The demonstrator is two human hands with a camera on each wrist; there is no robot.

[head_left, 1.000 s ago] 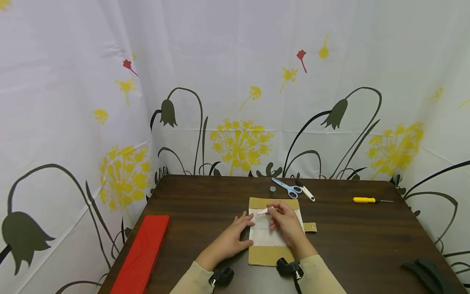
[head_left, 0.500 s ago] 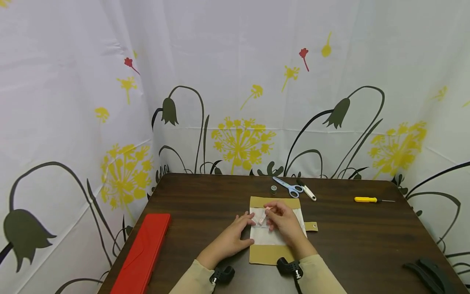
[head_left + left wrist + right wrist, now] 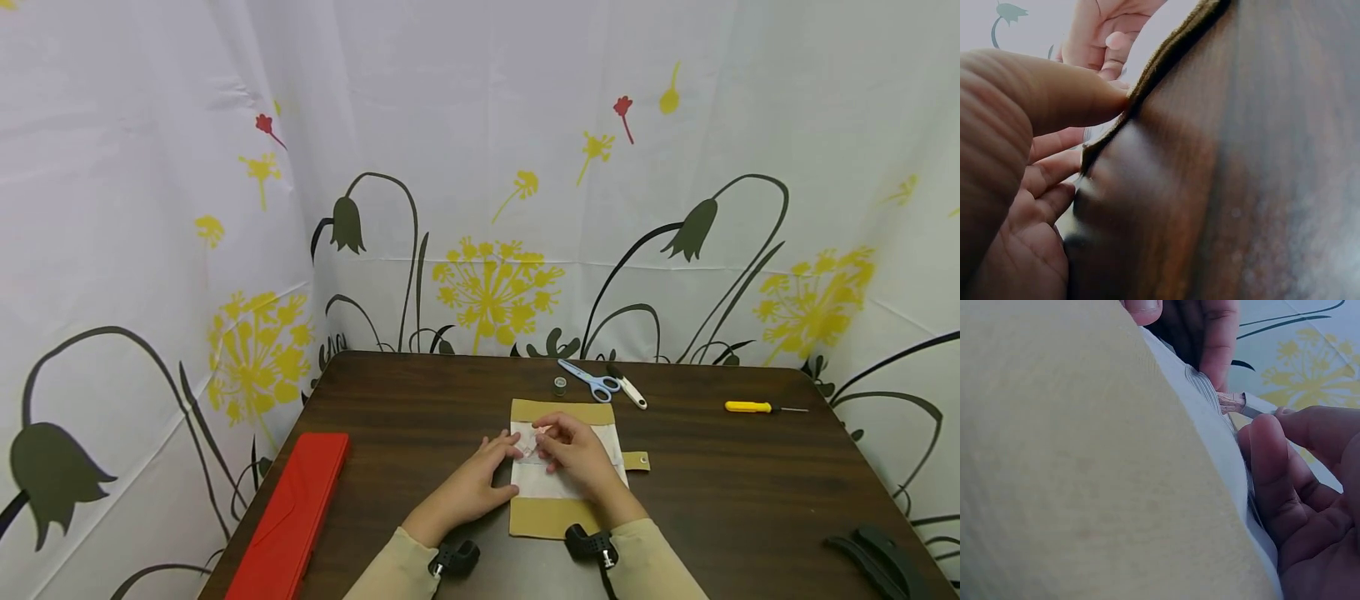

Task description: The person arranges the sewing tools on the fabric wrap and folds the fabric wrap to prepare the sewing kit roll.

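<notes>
A tan fabric case [image 3: 555, 521] with a white lining [image 3: 543, 483] lies unfolded on the table, its snap tab [image 3: 637, 461] out to the right. My left hand [image 3: 483, 475] rests along the case's left edge, thumb and fingers spread and fairly straight. Over the lining, my right hand [image 3: 581, 458] pinches a small bundle of pinkish threads [image 3: 1232, 403] with a white paper-like band [image 3: 1259, 406] between thumb and fingers. In the right wrist view the bundle's end meets a striped elastic strip [image 3: 1200, 384] on the lining, beside a left fingertip.
Blue scissors [image 3: 592, 383], a white-handled tool [image 3: 632, 393] with a dark end and a small dark round spool-like piece [image 3: 559, 386] lie behind the case. A yellow-handled screwdriver-like tool [image 3: 748, 407] is further right. A red box [image 3: 288, 517] sits left, a dark curved object [image 3: 873, 562] front right.
The bundle in my right hand has turned from pointing left to pointing down and left over the lining. My left hand stays at the case's edge.
</notes>
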